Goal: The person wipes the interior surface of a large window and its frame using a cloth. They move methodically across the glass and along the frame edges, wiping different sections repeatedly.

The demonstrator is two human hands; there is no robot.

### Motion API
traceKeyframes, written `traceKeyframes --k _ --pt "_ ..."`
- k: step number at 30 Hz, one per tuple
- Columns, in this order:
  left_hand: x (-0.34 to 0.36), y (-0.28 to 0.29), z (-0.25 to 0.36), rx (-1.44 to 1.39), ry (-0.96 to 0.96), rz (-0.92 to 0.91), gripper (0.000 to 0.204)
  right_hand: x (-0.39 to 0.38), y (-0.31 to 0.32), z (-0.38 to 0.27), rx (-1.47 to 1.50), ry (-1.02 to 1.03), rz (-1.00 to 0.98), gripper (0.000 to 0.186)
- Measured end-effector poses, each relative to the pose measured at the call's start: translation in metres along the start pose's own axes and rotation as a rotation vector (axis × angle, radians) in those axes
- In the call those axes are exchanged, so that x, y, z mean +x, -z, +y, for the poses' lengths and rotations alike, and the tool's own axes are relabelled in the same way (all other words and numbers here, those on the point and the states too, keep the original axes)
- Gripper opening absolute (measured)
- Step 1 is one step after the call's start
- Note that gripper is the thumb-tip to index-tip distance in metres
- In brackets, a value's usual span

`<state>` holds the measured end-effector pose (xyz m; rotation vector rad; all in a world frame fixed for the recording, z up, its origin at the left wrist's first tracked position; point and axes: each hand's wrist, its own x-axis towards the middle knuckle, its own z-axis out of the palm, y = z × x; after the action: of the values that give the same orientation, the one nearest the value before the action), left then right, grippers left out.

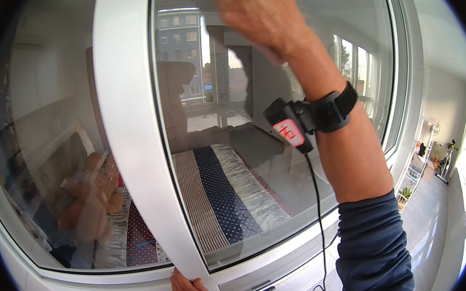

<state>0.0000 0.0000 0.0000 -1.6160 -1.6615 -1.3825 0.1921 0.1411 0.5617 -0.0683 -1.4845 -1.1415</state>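
Before me stands a white-framed window, with a glass pane (228, 200) to the right of a thick white upright (131, 121). My right hand (259, 16) is raised high in front of that pane, its fingers curled and partly cut off by the upper edge. What it holds, if anything, is hidden. A black strap with a small dark device (289, 125) sits on my right wrist, and a thin black cable hangs from it. Low down, my left hand (189, 288) is closed on the white window frame (188, 262) at the foot of the upright.
Through the glass shows a bed with a striped and dotted cover (213, 188); stuffed toys (95, 189) lie behind the left pane. Reflections cross the glass. At the far right are a white shelf rack (414, 173) with plants, a fan (434, 127) and a shiny floor (423, 237).
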Motion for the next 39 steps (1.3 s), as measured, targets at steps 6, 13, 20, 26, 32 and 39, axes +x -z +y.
traceKeyframes --k 6,13,20,26,32,39 --pt "0.012 0.005 0.011 0.026 -0.112 0.056 0.056 -0.009 -0.019 -0.090 0.051 -0.152 0.091 0.071" --pt "0.012 0.007 0.015 -0.001 -0.066 0.015 0.057 -0.070 0.005 -0.154 0.205 -0.350 -0.114 0.070" --pt "0.003 -0.004 0.008 0.031 -0.026 0.098 0.063 -0.189 0.055 -0.241 0.509 -0.360 -0.337 0.060" --pt "0.007 0.000 0.011 -0.005 0.060 0.078 0.067 -0.206 0.059 -0.206 0.463 -0.144 -0.334 0.045" --pt "-0.007 -0.005 -0.007 0.215 -0.046 0.075 0.053 -0.155 0.048 -0.090 0.260 -0.160 0.005 0.043" --pt "-0.018 -0.004 -0.016 0.329 -0.009 0.081 0.051 -0.169 0.090 0.079 0.111 -0.171 0.012 0.048"
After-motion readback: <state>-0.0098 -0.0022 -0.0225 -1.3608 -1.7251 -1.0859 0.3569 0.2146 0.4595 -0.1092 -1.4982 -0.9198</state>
